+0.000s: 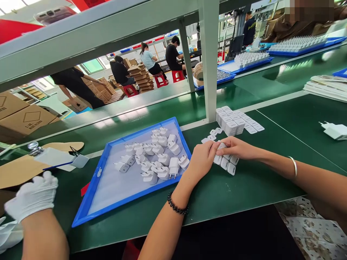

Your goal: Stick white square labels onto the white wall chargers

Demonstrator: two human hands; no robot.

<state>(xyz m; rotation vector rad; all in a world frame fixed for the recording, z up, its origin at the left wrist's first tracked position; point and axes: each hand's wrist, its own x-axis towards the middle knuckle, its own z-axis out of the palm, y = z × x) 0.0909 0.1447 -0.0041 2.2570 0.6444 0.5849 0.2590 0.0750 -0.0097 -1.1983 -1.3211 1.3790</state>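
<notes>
Both my hands meet over the green bench at a small sheet of white rounded-square labels [224,163]. My left hand [202,159], with a beaded bracelet at the wrist, grips its left edge, fingers closed. From the right, my right hand [238,147] pinches the upper part of the same sheet; its fingertips partly cover the labels. Just beyond my hands lies a stack of similar label sheets [230,121], with cut-off white scraps [213,135] beside it. Left of my hands, a blue-rimmed tray [108,191] holds several white plug chargers [162,159].
A co-worker's white-gloved hand [36,195] is at far left, near a pump dispenser [35,148]. A metal post [210,65] rises behind the label stack. One charger [334,130] lies at right, below stacked white sheets [325,86]. Trays line the conveyor behind.
</notes>
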